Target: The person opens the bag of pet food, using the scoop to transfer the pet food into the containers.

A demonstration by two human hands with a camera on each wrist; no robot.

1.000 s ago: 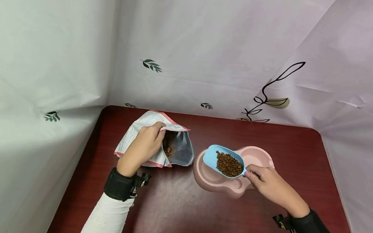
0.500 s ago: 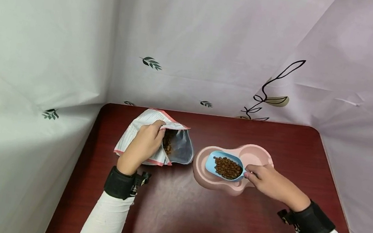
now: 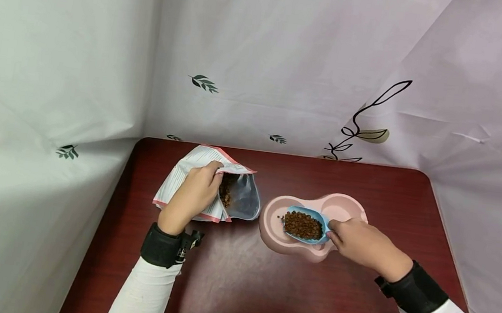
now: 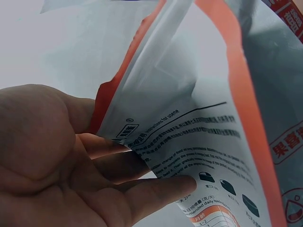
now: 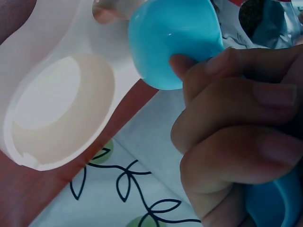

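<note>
My left hand (image 3: pixel 194 194) pinches the rim of a white pet food bag (image 3: pixel 187 172) with coral edging, holding its mouth open. Brown kibble (image 3: pixel 226 194) shows inside. The left wrist view has the thumb at the bag's torn edge (image 4: pixel 111 90) and other fingers behind and against the printed panel. In the right hand (image 3: pixel 364 245) is the handle of a light blue scoop (image 5: pixel 173 40), fingers curled round it. The scoop hangs over the left basin of a pink double pet bowl (image 3: pixel 341 205), tilted lip down. Kibble (image 3: pixel 302 225) fills it, with a few pieces past its lip.
All this stands on a dark red table (image 3: pixel 234 290). A white cloth with leaf prints (image 3: pixel 261 74) rises behind the table and at both sides. The bag's mouth lies close to the bowl's left rim. Each wrist wears a black band (image 3: pixel 417 292).
The right hand has lowered the scoop into the left basin's area and tipped it. Kibble has slid towards the lip and a few pieces have come out. Left hand and bag stay put.
</note>
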